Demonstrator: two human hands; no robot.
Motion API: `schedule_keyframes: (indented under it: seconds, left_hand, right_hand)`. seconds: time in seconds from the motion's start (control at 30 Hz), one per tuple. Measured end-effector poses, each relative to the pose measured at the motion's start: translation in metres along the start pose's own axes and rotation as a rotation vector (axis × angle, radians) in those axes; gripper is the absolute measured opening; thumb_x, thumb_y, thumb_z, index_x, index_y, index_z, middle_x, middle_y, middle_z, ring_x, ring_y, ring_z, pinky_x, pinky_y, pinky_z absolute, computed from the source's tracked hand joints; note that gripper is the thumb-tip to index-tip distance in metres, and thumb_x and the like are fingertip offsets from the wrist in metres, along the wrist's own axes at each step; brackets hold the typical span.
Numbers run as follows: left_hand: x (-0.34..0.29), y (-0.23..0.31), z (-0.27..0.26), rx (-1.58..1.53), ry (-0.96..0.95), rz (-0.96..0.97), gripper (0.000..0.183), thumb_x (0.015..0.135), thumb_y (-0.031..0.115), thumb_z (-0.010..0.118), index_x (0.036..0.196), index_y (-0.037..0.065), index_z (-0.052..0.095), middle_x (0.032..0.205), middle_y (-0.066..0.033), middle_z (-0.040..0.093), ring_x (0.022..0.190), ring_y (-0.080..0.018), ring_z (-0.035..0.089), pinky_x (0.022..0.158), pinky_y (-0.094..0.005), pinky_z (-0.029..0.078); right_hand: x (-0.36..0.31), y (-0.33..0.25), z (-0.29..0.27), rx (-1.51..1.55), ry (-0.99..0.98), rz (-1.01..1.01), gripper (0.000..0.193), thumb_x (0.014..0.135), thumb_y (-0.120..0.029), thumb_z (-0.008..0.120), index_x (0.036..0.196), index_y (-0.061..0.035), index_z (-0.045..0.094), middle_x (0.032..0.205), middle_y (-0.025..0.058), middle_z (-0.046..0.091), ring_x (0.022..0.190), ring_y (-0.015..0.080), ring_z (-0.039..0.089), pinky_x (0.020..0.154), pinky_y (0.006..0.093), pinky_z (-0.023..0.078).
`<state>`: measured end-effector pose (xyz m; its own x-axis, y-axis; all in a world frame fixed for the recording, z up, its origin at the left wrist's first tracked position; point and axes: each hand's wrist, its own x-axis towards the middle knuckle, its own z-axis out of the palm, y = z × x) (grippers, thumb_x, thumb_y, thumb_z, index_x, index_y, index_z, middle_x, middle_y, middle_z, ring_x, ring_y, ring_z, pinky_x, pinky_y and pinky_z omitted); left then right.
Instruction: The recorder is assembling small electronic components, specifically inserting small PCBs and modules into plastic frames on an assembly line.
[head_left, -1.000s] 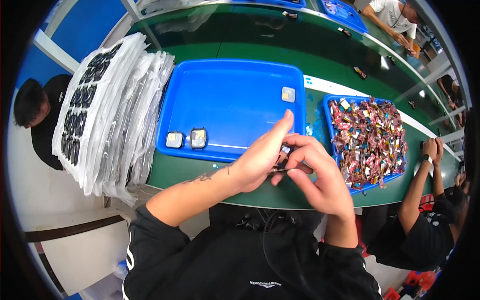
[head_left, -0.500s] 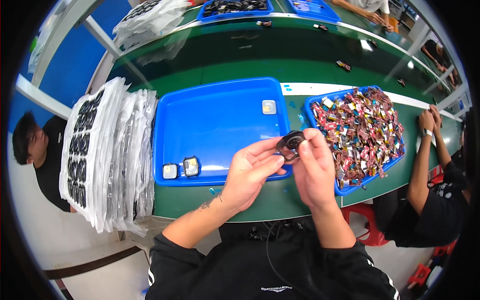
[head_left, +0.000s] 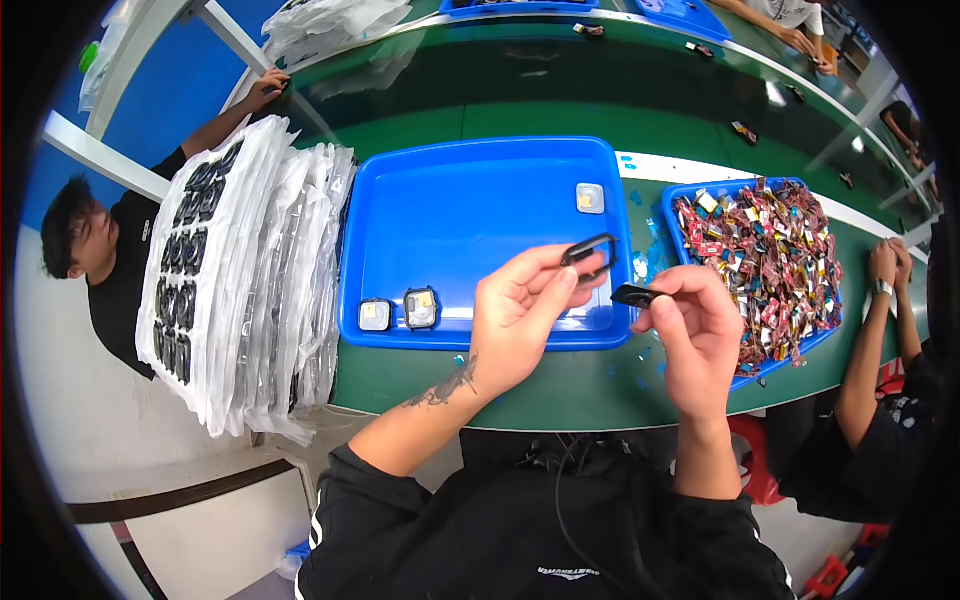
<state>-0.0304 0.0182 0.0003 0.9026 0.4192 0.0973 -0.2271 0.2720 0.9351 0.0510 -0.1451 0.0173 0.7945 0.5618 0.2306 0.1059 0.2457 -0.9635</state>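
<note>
My left hand (head_left: 515,315) pinches a black rectangular open frame (head_left: 590,243), like a small watch case, above the right part of a blue tray (head_left: 470,235). Just right of it, my right hand (head_left: 695,340) grips a thin black cover piece (head_left: 632,296) between thumb and fingers. A gap separates the two pieces. Inside the tray lie a square grey module (head_left: 375,315) and a black-rimmed square module (head_left: 422,310) at the near left. Another grey module (head_left: 590,199) rests at the far right corner.
A blue bin (head_left: 672,215) heaped with small red-and-white electronic parts (head_left: 760,275) stands at right. Tall stacked clear-bagged trays (head_left: 250,280) of black parts flank the left. A person (head_left: 125,250) is beyond them; another person's hands (head_left: 888,265) are at far right.
The black frame and cover were together between my hands; now they are apart, the frame in my left hand and the cover in my right. The view has shifted slightly.
</note>
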Motion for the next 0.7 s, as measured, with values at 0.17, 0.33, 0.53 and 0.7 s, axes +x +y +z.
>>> schedule_keyframes:
  seconds: [0.17,0.33,0.53,0.7]
  left_hand:
    - [-0.003,-0.004,-0.003,-0.082,-0.105,-0.088,0.027,0.098,0.007,0.05,0.122,-0.006,0.056,0.118,-0.0159,0.063,0.108,-0.0222,0.063,0.09,-0.0335,0.055]
    - [-0.006,-0.002,-0.002,-0.221,-0.147,-0.145,0.028,0.098,0.009,0.051,0.123,-0.004,0.056,0.118,-0.012,0.062,0.108,-0.0187,0.061,0.092,-0.0334,0.054]
    - [-0.007,-0.004,0.0,-0.182,-0.138,-0.16,0.03,0.099,0.009,0.049,0.125,-0.006,0.053,0.121,-0.0159,0.06,0.109,-0.0223,0.062,0.091,-0.035,0.056]
    - [-0.008,-0.006,0.0,-0.082,-0.155,-0.074,0.033,0.099,0.01,0.049,0.127,-0.007,0.053,0.122,-0.0161,0.06,0.11,-0.0216,0.061,0.09,-0.0335,0.056]
  right_hand:
    - [0.013,-0.01,0.013,-0.17,-0.035,0.027,0.012,0.086,0.007,0.062,0.098,0.0068,0.064,0.092,0.0097,0.059,0.076,0.013,0.065,0.065,0.0222,0.058]
    - [0.01,-0.006,0.017,-0.228,0.032,-0.065,0.013,0.084,0.007,0.065,0.097,0.0069,0.066,0.088,0.0097,0.06,0.072,0.0121,0.066,0.059,0.0209,0.058]
    - [0.011,-0.001,0.018,-0.229,0.082,-0.096,0.015,0.082,0.009,0.066,0.097,0.0074,0.065,0.087,0.0099,0.06,0.07,0.0116,0.066,0.058,0.0207,0.057]
    - [0.01,-0.008,0.021,-0.122,0.133,0.04,0.013,0.082,0.008,0.067,0.094,0.0082,0.061,0.085,0.0104,0.063,0.071,0.0114,0.066,0.059,0.0206,0.057]
